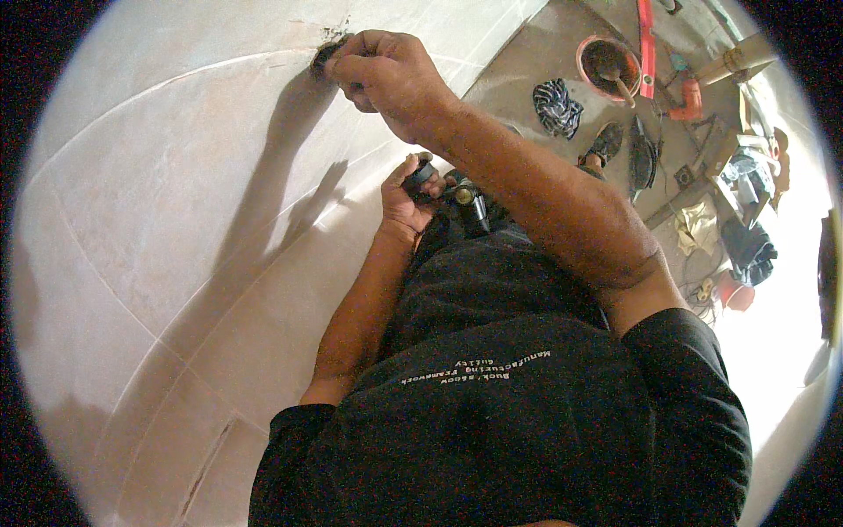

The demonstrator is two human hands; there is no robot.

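As right hand [386, 81] reaches toward wall [176, 167], fingers [349, 68] curled, forearm [527, 186] slanting

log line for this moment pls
left grip: holding black rounded object | right grip: curled at dark ragged patch on pale tiled wall

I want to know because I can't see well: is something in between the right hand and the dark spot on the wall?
Nothing visible is: the right hand's fingertips are at the dark spot, though the hand hides part of it.
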